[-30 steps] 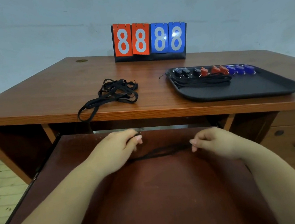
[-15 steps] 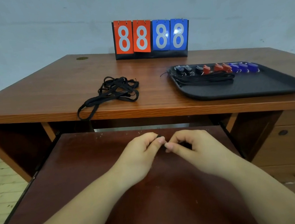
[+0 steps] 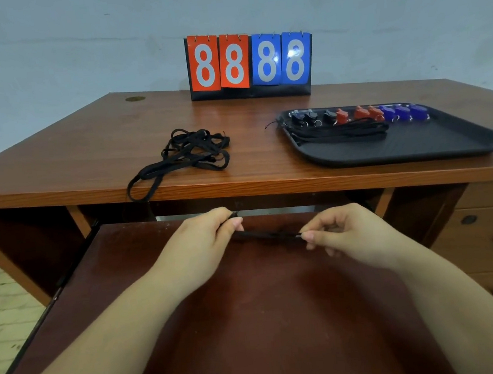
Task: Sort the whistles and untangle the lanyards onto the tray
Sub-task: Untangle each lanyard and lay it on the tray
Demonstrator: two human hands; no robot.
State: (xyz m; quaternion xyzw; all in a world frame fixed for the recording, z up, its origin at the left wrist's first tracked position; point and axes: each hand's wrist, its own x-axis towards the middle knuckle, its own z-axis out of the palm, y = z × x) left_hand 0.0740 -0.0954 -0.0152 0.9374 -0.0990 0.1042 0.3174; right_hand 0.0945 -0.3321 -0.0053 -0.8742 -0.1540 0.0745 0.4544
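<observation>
Lanyard (image 3: 267,234) stretched between left hand (image 3: 203,247) (pinching) and right hand (image 3: 349,236)

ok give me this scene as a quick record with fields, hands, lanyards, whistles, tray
left hand: pinches one end of a black lanyard
right hand: pinches the other end
held lanyard: stretched between both hands above the pull-out shelf
tangled lanyards: on the desk, one loop over the edge
tray: holds straightened lanyards
whistles: row of black, red, blue
</observation>
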